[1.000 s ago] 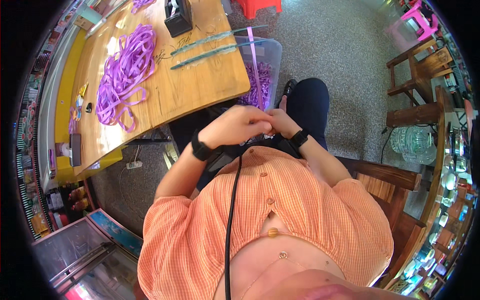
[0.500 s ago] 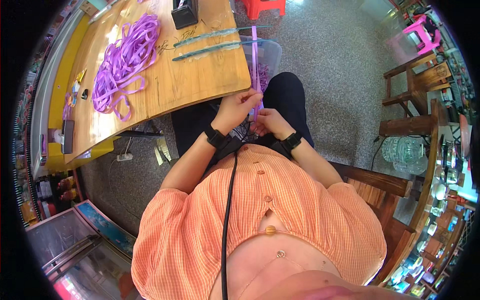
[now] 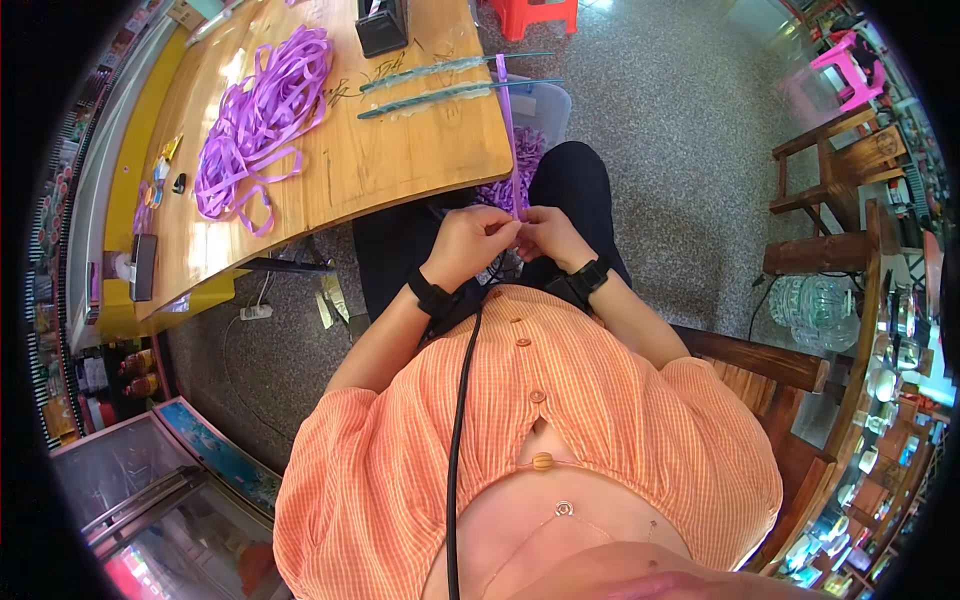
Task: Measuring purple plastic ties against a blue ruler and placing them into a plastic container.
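Over my lap, just off the table's near right corner, my left hand (image 3: 472,240) and my right hand (image 3: 552,238) meet with fingertips close together. Both pinch the lower end of a purple ribbon (image 3: 511,130). The ribbon runs up from my fingers and is looped over two thin green rods (image 3: 440,100) that stick out past the table's right edge. Whitish material fixes the rods to the tabletop. Exactly how the ribbon lies between my fingertips is too small to make out.
A large tangled heap of purple ribbon (image 3: 262,120) lies on the wooden table (image 3: 400,165). A clear plastic bin (image 3: 555,105) holding purple pieces stands beside the table's right edge. A black holder (image 3: 381,30) sits at the back. A red stool (image 3: 530,15) and wooden chair (image 3: 835,165) stand on the floor.
My left hand has come down along the ribbon to meet my right hand, which has risen slightly. The ribbon now slants a little, and the whole view has shifted slightly.
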### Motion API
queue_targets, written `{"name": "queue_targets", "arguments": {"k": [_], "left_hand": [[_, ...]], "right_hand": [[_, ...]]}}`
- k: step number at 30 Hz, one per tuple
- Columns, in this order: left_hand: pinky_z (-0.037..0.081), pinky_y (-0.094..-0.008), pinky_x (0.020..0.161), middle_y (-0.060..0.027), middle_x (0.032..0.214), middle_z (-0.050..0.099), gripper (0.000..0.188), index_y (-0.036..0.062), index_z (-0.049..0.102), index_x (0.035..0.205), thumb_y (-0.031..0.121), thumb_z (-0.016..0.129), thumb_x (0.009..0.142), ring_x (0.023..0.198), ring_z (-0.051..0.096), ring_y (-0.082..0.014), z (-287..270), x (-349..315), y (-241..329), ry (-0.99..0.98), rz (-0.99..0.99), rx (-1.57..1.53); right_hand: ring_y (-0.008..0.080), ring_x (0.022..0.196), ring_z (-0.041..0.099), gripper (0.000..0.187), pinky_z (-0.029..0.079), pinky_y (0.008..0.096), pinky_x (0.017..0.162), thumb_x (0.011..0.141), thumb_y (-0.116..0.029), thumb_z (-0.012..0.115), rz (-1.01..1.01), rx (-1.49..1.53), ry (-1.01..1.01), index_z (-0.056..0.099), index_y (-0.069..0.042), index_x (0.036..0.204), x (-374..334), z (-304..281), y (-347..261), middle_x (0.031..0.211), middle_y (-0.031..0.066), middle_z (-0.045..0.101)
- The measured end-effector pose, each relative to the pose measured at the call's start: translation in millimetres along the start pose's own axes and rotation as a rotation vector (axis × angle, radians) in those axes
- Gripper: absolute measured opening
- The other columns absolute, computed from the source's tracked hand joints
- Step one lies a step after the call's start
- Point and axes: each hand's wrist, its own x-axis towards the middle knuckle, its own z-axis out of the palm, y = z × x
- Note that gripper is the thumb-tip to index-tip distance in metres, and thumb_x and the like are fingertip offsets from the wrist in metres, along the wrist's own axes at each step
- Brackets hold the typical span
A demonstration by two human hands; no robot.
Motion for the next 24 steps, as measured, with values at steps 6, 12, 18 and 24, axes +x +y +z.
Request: {"name": "queue_targets", "arguments": {"k": [6,12,18,24], "left_hand": [[0.05,-0.0289,0.06,-0.0113,0.079,0.069,0.017,0.0001,0.073,0.091,0.016,0.071,0.087,0.066,0.066,-0.0187,2,7,4,-0.065,0.054,0.105],[0.049,-0.0265,0.06,-0.0036,0.081,0.069,0.029,0.0038,0.066,0.119,0.022,0.054,0.1,0.064,0.061,-0.0108,13,27,-27,-0.113,-0.113,-0.024],[0.043,-0.0211,0.061,0.0018,0.088,0.068,0.031,0.0078,0.068,0.12,0.028,0.055,0.101,0.071,0.056,-0.0048,13,52,-24,-0.166,-0.329,-0.279],[0.047,-0.0244,0.079,0.0009,0.101,0.069,0.032,0.0035,0.068,0.115,0.029,0.06,0.098,0.09,0.061,-0.0088,17,62,-35,0.006,-0.21,-0.2]], "right_hand": [[0.0142,0.06,0.065,0.015,0.055,0.026,0.054,0.094,-0.012,0.06,0.064,-0.071,-0.006,0.066,0.0,0.102,-3,-5,7,0.078,0.0071,0.07],[0.0156,0.059,0.065,0.016,0.055,0.0279,0.053,0.094,-0.014,0.062,0.12,-0.148,0.003,0.067,0.0,0.102,-3,-8,10,0.076,0.008,0.069],[0.0181,0.059,0.066,0.019,0.055,0.0293,0.053,0.093,-0.017,0.064,0.118,-0.141,0.006,0.067,0.0,0.101,-7,-10,8,0.076,0.0098,0.07],[0.0176,0.061,0.066,0.021,0.056,0.0297,0.056,0.093,-0.019,0.064,0.075,-0.154,0.011,0.067,0.0,0.1,-11,-8,6,0.076,0.0093,0.069]]}}
